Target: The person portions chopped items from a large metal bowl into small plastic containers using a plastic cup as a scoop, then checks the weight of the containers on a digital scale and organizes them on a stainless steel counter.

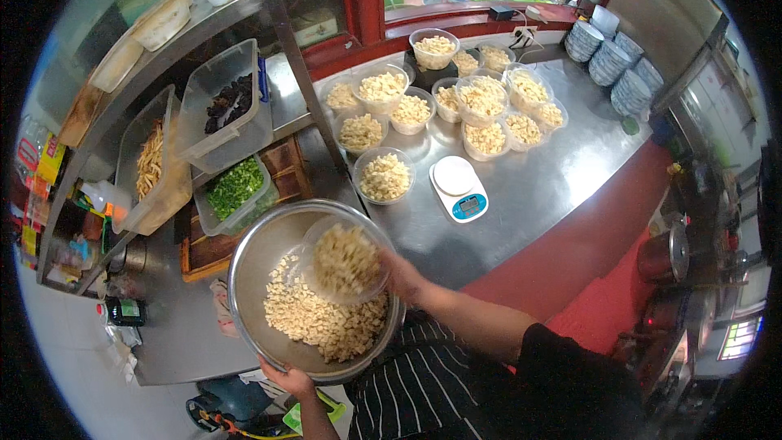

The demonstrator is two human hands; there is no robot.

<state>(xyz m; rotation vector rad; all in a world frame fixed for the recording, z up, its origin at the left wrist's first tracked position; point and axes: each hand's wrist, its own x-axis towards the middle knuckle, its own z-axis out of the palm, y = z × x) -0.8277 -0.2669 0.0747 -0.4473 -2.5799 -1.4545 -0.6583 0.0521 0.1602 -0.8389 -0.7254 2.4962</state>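
A large metal mixing bowl (pixel 252 301) with pale diced food (pixel 318 318) in it is tilted at the near edge of the steel counter. My left hand (pixel 287 378) grips its lower rim. Over the bowl, my right hand (pixel 401 279) holds a clear plastic bowl (pixel 376 236) by its right side; the small pieces inside it (pixel 344 259) are smeared by motion. A white kitchen scale (pixel 456 178) with a blue display panel stands bare to the right. Beside it is a filled plastic bowl (pixel 384 177).
Several more filled plastic bowls (pixel 482 99), some stacked, crowd the far counter. Patterned bowls (pixel 611 63) are piled at the far right. To the left stand tubs of chopped greens (pixel 236 189), dark pieces (pixel 228 103) and yellowish strips (pixel 151 161), next to a metal shelf (pixel 287 33).
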